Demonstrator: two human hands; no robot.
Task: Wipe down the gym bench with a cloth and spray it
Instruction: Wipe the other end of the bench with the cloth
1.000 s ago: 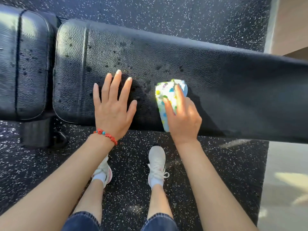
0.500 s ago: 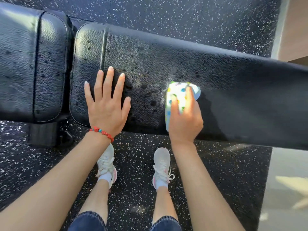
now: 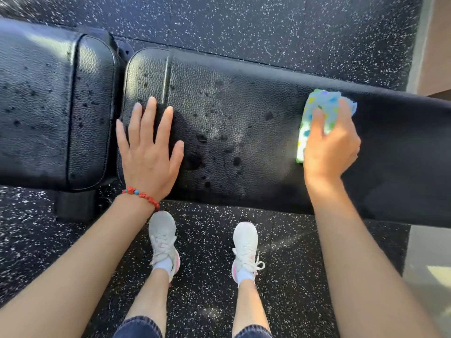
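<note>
A black padded gym bench (image 3: 244, 132) stretches across the view, its long pad dotted with wet spray drops. A separate seat pad (image 3: 48, 113) lies at the left, also spotted with drops. My left hand (image 3: 148, 150) rests flat on the long pad near its left end, fingers spread. My right hand (image 3: 329, 145) presses a folded white cloth with coloured dots (image 3: 317, 111) onto the pad further right, fingers over its top. The pad to the right of the cloth lies in shadow.
The floor (image 3: 244, 20) is black speckled rubber. My two feet in white shoes (image 3: 163, 242) stand just in front of the bench. A black bench foot (image 3: 73, 206) sits under the seat pad. A pale tiled strip (image 3: 429, 276) runs along the right edge.
My right hand has slid the cloth to the right along the pad, away from my left hand. The left hand stays flat near the pad's left end.
</note>
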